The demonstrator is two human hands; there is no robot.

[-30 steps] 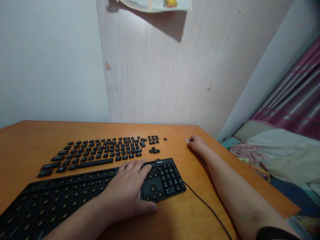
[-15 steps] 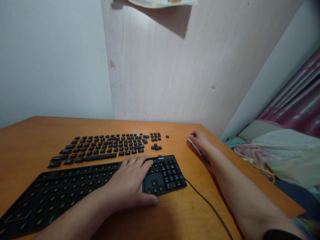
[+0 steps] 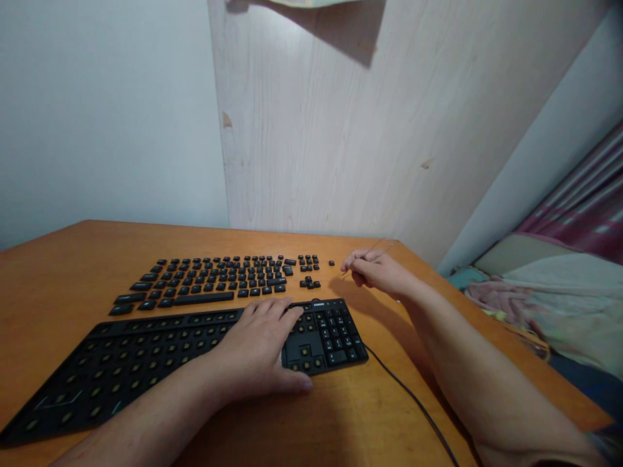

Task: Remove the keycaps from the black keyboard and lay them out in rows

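A black keyboard lies on the wooden desk; most of its left and middle part has bare key sockets, while the number pad at its right end still carries keycaps. My left hand rests flat across the middle of the keyboard, fingers stretched and thumb out over the near edge. My right hand, raised a little over the desk to the right, pinches a thin wire-like tool. Its thin ends show above and below the fingers; its exact kind is unclear. Behind the keyboard, loose black keycaps stand in keyboard-like rows.
One single keycap sits apart, left of my right hand. The keyboard's cable runs toward the near edge of the desk. A pale wall panel rises behind. Bedding and a curtain are at the right.
My right hand has lifted from the desk's right side and moved left, now with the thin wire-like tool in its fingers. My left hand stays on the keyboard. The view has shifted slightly.
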